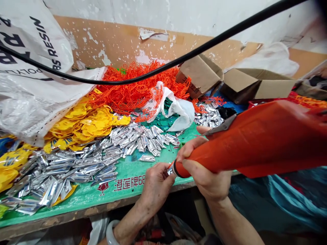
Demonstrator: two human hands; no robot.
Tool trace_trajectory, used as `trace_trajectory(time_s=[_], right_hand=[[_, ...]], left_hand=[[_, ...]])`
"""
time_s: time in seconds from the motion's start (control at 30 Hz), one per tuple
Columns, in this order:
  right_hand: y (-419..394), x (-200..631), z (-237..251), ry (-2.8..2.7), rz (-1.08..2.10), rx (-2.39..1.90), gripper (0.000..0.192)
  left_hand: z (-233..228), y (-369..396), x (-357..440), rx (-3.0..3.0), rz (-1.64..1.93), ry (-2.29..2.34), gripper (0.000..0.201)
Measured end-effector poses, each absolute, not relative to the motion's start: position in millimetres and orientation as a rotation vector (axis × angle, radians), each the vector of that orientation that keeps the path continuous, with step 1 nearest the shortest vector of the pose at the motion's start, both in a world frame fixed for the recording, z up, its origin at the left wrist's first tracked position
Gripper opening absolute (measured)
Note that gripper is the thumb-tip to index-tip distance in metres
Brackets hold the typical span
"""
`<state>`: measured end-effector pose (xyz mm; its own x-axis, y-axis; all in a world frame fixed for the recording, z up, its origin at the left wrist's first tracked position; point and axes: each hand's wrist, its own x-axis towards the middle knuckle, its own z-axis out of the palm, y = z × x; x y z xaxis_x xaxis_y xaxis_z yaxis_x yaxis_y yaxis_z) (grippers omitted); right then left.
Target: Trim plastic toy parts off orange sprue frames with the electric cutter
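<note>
My right hand [204, 166] grips a large orange power tool [255, 143] by its narrow front, with a metal lever along its top. The tool's black-ringed tip [176, 169] meets a small silver metal piece [170, 169] pinched in my left hand [157, 182], just above the table's front edge. A pale bangle [110, 231] sits on my left wrist. Just beyond my hands lies a loose silver piece [146, 158], and farther off a wide heap of silver metal pieces [102, 156].
A green mat [133, 177] covers the table. Yellow plastic parts [81, 126] and orange plastic frames [135, 88] are piled behind. A white resin sack [33, 68] sits left, cardboard boxes [245, 81] at the back right, and a black cable [153, 73] hangs across.
</note>
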<state>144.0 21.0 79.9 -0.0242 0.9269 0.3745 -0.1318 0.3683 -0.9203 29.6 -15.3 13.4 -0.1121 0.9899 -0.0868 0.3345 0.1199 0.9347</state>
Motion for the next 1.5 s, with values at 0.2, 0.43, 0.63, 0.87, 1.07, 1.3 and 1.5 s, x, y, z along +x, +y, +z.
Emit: trace_trajectory(time_s=[0.2,0.43,0.63,0.87,1.07,1.3,1.5], right_hand=[[18,149,76,-1.348,1.013,-0.813,0.032],[14,157,72,-1.303,1.023,-0.766,0.036],[25,163,93,-1.078,1.104,-0.629,0.03],[51,178,98,-1.01,0.903,-0.703,0.012],[68,186,86,-1.053,0.852,-0.799,0.012],[84,186,79,-1.08,0.759,-0.871,0.022],[92,186,80,-1.058,0.704,-0.953,0.031]], left_hand=[[17,-15,33,1.297,1.012,1.577,0.013],[16,-14,37,1.189,1.014,1.497,0.01],[11,-15,28,1.11,1.056,1.418,0.02],[8,-16,14,0.885,1.081,1.237,0.017],[5,-18,8,0.437,1.115,0.967,0.038],[1,-11,-2,0.174,1.101,0.856,0.03],[4,-13,2,0.05,1.136,0.893,0.027]])
